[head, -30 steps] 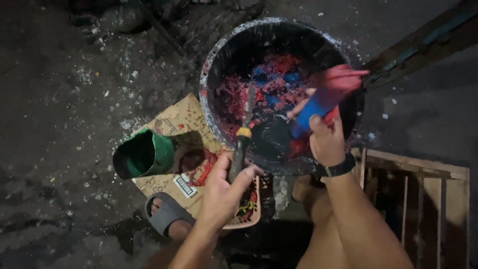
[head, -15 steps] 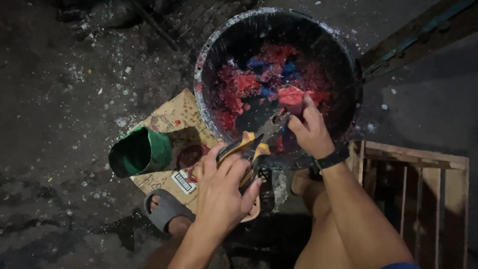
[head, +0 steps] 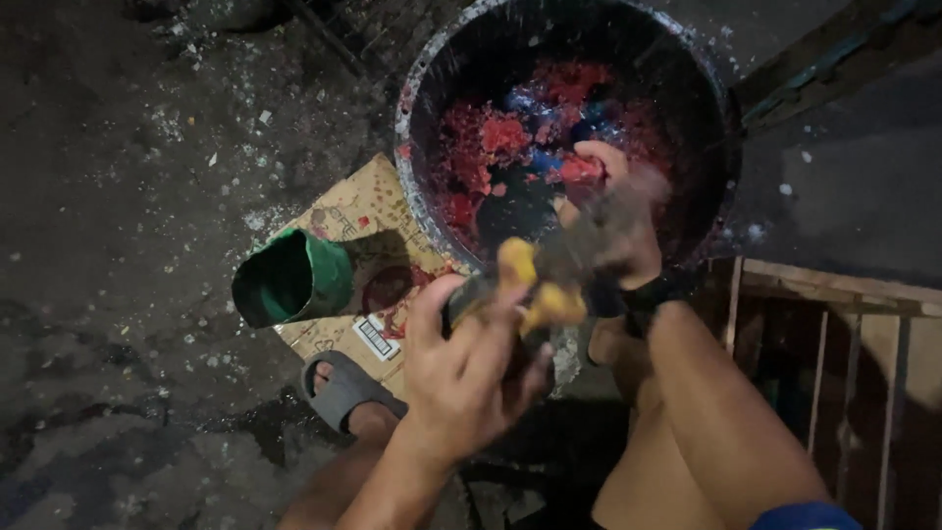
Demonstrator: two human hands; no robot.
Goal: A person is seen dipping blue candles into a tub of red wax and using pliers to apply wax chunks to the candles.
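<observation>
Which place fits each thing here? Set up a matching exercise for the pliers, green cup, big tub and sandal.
Things:
1. pliers
2. green cup
3. tub
4. sandal

Places:
A. on its side on the cardboard
B. on a foot, below the cardboard
C. in the left hand
D. holds red and blue scraps; right hand inside

Pairs: 1-C, 2-A, 3-D, 4-B

left hand [head: 471, 373]: grips yellow-handled pliers [head: 549, 285] | right hand [head: 613, 221]: in black bucket [head: 432, 236], on red scraps [head: 500, 132]
</observation>
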